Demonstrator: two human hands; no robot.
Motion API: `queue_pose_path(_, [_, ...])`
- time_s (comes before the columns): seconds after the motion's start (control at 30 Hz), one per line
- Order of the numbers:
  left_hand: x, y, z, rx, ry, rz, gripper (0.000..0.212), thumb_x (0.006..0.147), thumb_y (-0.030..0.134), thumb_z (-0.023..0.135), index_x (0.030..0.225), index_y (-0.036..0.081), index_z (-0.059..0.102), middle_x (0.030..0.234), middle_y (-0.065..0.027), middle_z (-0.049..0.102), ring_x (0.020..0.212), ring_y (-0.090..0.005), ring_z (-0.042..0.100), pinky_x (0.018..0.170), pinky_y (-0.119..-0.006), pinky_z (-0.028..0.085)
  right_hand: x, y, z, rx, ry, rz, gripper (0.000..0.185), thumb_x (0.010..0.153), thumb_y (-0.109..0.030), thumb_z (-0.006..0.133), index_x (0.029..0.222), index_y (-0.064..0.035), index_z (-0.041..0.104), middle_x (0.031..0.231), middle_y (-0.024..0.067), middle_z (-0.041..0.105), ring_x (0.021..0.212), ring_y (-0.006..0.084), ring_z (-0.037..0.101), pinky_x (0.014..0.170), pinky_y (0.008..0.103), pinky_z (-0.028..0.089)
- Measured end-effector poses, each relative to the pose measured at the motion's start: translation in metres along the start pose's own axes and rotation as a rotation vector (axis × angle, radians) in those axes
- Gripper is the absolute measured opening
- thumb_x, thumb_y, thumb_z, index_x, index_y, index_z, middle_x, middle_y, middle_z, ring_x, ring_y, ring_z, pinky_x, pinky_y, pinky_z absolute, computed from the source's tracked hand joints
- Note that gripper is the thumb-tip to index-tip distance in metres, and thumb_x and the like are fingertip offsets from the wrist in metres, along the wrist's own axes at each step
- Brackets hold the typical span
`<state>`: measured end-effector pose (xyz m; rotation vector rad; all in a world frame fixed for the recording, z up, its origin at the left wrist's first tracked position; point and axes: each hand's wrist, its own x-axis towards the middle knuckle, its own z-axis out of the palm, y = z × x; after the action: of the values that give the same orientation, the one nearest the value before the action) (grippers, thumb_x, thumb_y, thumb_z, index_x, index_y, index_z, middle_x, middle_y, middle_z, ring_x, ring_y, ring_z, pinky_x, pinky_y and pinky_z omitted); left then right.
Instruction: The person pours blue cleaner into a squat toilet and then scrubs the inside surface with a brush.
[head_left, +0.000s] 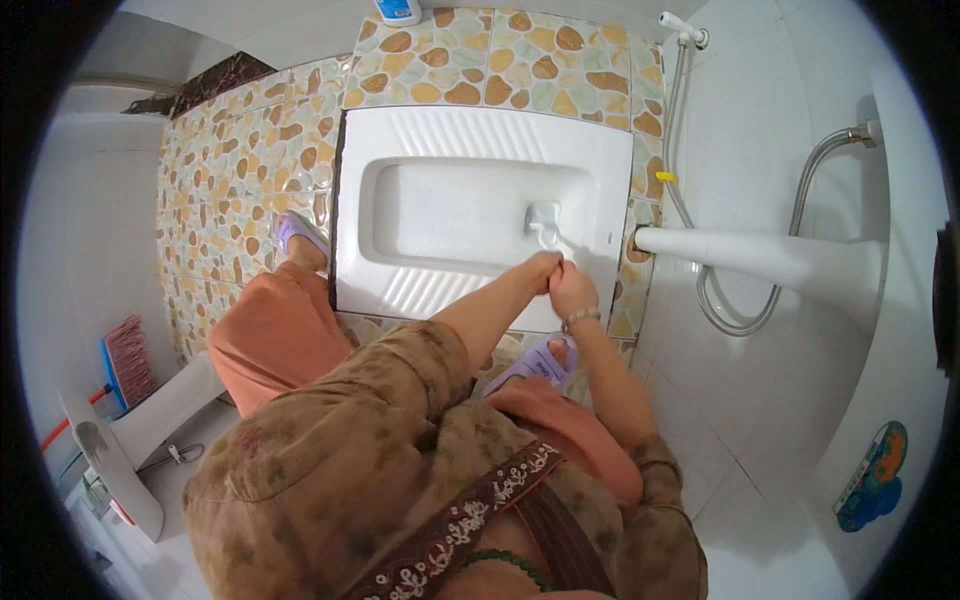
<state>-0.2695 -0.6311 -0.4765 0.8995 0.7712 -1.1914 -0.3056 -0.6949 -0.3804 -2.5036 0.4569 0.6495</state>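
My left hand (546, 271) and my right hand (574, 292), a bracelet at its wrist, are closed close together over the drain end of a white squat toilet pan (457, 214). A small, blurred white object (553, 238) protrudes from them toward the drain opening (542, 217); whether it is a cloth or something stiffer cannot be told. Both hands appear closed around it, though their fingers partly hide it. The pan has ribbed foot rests and is set in the pebble-patterned tile floor.
My feet, in purple slippers (536, 364), are on the near side. A white pipe (750, 251) and metal hoses (806, 191) run at the right. A white bottle (399, 11) stands beyond the pan; a brush with pink bristles (131, 360) is at the left.
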Motion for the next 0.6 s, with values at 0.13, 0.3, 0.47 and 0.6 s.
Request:
queue_pose_path(0.13, [-0.062, -0.033, 0.000, 0.306, 0.056, -0.040, 0.018, 0.077, 0.012, 0.041, 0.081, -0.004, 0.050, 0.075, -0.0158, 0.054, 0.063, -0.0257, 0.054, 0.050, -0.043, 0.047, -0.068, 0.011, 0.023, 0.378, -0.053, 0.031, 0.026, 0.083, -0.028, 0.040, 0.093, -0.0048, 0.041, 0.074, 0.0211, 0.057, 0.066, 0.0317, 0.056, 0.056, 0.0402, 0.044])
queue_pose_path(0.3, [-0.070, -0.028, -0.057, 0.508, 0.158, -0.037, 0.023, 0.079, 0.015, 0.041, 0.083, -0.006, 0.048, 0.076, -0.0173, 0.055, 0.060, -0.0278, 0.054, 0.051, -0.040, 0.048, -0.079, 0.002, 0.058, 1.084, -0.505, 0.368, 0.029, 0.081, -0.025, 0.046, 0.101, -0.0055, 0.037, 0.083, 0.0126, 0.058, 0.061, 0.0174, 0.057, 0.052, 0.0326, 0.048])
queue_pose_path(0.47, [-0.100, 0.003, -0.106, 0.351, 0.077, -0.046, 0.022, 0.081, 0.017, 0.044, 0.089, -0.003, 0.047, 0.076, -0.0123, 0.051, 0.062, -0.0246, 0.054, 0.052, -0.036, 0.049, -0.051, -0.024, 0.043, 1.013, -0.911, 0.253, 0.036, 0.082, -0.026, 0.044, 0.109, -0.0033, 0.040, 0.092, 0.0132, 0.055, 0.075, 0.0199, 0.056, 0.065, 0.0342, 0.049])
queue_pose_path(0.6, [-0.153, 0.011, -0.128, 0.227, -0.001, -0.200, 0.017, 0.082, 0.019, 0.046, 0.089, 0.004, 0.047, 0.067, -0.0047, 0.049, 0.049, -0.0120, 0.046, 0.047, -0.024, 0.044, -0.019, -0.038, 0.027, 0.761, -0.926, 0.294, 0.045, 0.084, -0.039, 0.036, 0.106, -0.0003, 0.044, 0.098, 0.0159, 0.053, 0.081, 0.0223, 0.054, 0.069, 0.0375, 0.047])
